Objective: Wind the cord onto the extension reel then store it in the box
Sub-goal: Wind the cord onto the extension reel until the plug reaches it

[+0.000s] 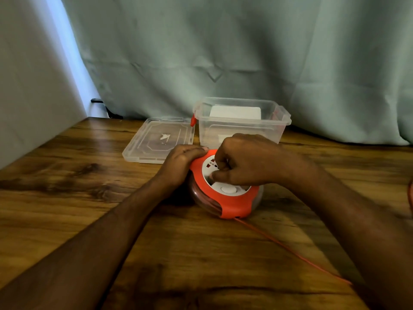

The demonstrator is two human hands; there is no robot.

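An orange and white extension reel [232,203] lies flat on the wooden table [89,198], its clear drum showing wound orange cord. My left hand [181,162] grips the reel's orange rim on its left side. My right hand [243,162] rests closed on the white socket face, fingers pinched on its centre. A thin orange cord [290,249] runs from the reel's front edge toward the lower right, under my right forearm. The clear plastic box [241,124] stands open just behind the reel.
The box's clear lid [158,139] lies flat to the left of the box. Something white sits inside the box. A grey-green curtain hangs behind the table. A loop of orange cord [410,198] shows at the right edge.
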